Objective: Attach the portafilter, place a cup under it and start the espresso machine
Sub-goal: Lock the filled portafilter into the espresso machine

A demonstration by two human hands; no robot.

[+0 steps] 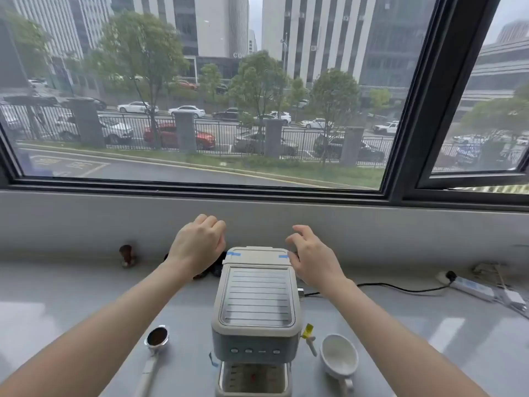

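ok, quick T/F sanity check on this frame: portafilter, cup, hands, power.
1. The portafilter is locked into the espresso machine. False: it lies on the counter, left of the machine.
2. The portafilter holds coffee grounds. True.
3. The cup sits on the drip tray. False: it stands on the counter, right of the machine.
4. Left hand and right hand are both empty, near the machine's rear. True.
5. A black cable runs right to a power strip. True.
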